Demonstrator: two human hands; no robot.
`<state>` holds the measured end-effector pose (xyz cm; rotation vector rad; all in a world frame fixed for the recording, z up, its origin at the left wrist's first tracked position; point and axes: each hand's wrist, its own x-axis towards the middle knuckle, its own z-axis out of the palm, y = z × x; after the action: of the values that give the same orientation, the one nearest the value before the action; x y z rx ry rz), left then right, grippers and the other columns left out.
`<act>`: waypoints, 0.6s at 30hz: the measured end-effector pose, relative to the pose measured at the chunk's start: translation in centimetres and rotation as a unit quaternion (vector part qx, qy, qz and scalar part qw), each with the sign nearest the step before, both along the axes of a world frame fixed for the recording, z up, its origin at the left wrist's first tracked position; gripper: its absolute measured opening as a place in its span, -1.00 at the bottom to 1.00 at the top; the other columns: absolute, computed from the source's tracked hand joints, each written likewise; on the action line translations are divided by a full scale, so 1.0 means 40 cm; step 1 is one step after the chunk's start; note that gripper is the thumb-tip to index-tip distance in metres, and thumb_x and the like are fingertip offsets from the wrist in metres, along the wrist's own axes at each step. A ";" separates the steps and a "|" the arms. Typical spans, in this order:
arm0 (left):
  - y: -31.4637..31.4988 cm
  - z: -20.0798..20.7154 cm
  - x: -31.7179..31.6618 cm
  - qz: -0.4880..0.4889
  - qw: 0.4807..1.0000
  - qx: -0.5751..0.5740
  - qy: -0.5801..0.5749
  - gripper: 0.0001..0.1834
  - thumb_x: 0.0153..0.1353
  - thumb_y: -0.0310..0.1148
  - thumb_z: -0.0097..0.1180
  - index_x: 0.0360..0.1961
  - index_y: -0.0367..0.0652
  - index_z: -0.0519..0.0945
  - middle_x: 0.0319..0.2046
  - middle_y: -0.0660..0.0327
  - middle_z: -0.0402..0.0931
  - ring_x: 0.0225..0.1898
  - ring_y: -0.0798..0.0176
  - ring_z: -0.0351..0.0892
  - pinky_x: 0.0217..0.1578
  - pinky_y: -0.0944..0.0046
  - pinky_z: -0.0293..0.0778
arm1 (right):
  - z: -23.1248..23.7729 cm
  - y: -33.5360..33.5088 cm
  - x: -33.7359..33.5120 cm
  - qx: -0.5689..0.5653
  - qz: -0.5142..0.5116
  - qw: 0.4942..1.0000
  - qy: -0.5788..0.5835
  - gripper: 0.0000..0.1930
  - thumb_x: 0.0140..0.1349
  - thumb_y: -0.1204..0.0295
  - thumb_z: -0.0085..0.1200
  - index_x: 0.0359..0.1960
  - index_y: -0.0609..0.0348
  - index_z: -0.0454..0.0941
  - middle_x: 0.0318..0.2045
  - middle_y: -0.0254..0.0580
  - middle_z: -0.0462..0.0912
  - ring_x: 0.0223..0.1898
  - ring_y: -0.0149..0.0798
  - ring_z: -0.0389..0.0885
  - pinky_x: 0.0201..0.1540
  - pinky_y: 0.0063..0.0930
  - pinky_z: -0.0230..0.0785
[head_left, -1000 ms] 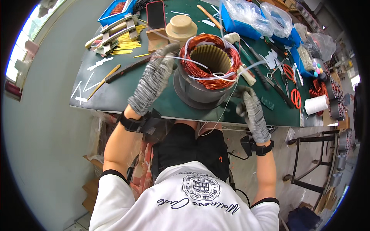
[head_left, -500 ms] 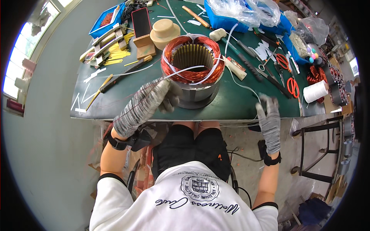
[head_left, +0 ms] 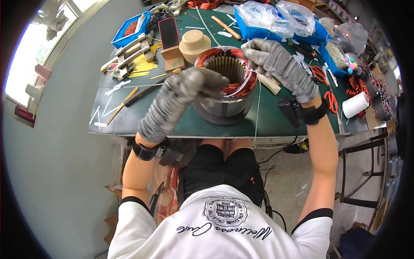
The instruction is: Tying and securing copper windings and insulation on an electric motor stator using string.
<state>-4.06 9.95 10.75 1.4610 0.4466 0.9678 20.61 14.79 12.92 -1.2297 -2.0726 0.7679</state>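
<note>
A motor stator (head_left: 224, 111) stands upright on the green table, its grey steel body below a ring of copper windings (head_left: 247, 89). White sleeving (head_left: 239, 87) runs along the coil ring. Over the near left of the windings is my left hand (head_left: 194, 84) in a grey glove, its fingers pointing right and smeared by motion. My right hand (head_left: 276, 62), gloved too, is raised at the ring's right side with fingers curled together; what they pinch is hidden. A thin white cord (head_left: 258, 110) hangs from the stator's right side over the table edge.
A cream stepped block (head_left: 195, 45) and a phone (head_left: 168, 32) on a wooden stand are behind the stator. Blue bins (head_left: 254, 31) with plastic bags are at the back. Red-handled scissors (head_left: 331, 102) and a white thread spool (head_left: 355, 104) lie right. Yellow strips (head_left: 145, 64) lie left.
My right hand has risen from beyond the table's front edge to the stator's right side. My left hand has moved up and right onto the windings. The view has shifted slightly.
</note>
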 end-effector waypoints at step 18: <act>0.126 -0.037 0.142 0.128 0.943 0.249 0.179 -0.73 0.21 -0.34 -0.03 -0.14 -0.30 0.51 -0.41 0.10 0.53 -0.40 0.22 0.52 -0.33 0.30 0.44 | 0.224 0.019 -0.003 0.040 0.014 0.981 0.190 -0.75 0.31 0.27 -0.13 -0.26 0.22 0.47 -0.44 -0.35 0.56 -0.50 -0.64 0.47 -0.55 -0.85 0.29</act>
<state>1.61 14.99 9.29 2.0950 0.7043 1.0706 20.50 15.56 21.87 -0.9283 -1.7920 0.8505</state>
